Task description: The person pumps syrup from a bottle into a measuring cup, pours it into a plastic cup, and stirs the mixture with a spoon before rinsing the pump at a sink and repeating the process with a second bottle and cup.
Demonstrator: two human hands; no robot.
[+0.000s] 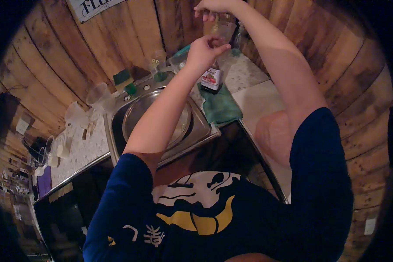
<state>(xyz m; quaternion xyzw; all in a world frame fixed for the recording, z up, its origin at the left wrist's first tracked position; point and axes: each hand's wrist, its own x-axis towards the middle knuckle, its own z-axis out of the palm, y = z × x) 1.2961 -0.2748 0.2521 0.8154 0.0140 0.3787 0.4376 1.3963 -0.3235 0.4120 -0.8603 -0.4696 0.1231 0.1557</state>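
Left hand (207,50) pinching top of red-labelled bottle (212,79), right hand (213,6) above clear cup (225,29), grip unclear, "FLU" sign (91,7)

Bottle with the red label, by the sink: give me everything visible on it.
The bottle is small and dark, with a white and red label whose print is too small to read. It stands upright on a green cloth on the counter, just right of the sink. The left hand is closed over its top, fingers pinched, hiding the cap and neck. Its contents cannot be made out.
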